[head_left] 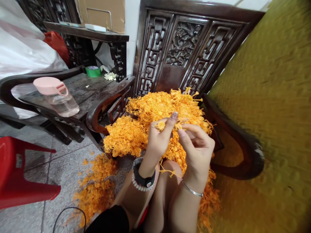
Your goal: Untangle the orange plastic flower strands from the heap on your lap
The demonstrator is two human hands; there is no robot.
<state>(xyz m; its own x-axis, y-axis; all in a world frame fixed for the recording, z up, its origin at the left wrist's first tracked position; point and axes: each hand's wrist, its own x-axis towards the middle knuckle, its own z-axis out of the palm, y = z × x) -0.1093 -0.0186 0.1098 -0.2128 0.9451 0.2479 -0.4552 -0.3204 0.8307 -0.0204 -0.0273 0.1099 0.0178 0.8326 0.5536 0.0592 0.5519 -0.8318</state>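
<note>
My left hand (159, 136) is closed, its thumb pressed over a small orange-yellow plastic flower piece (160, 125). Close beside it, my right hand (196, 142) pinches another bit of the same orange plastic (179, 125) between thumb and fingers. Whether the two pieces are joined I cannot tell. Both hands are held above my knees, in front of a big heap of orange plastic flower pieces (155, 105) piled on a dark carved wooden chair (157, 72). A loose orange branching piece (171, 172) lies across my knee.
More orange pieces (97, 184) are scattered on the speckled floor at left. A pink-lidded bottle (59, 100) and green tape roll (93, 71) stand on a dark wooden seat. A red stool (14, 171) is at far left; a yellow-brown textured surface (274, 106) fills the right side.
</note>
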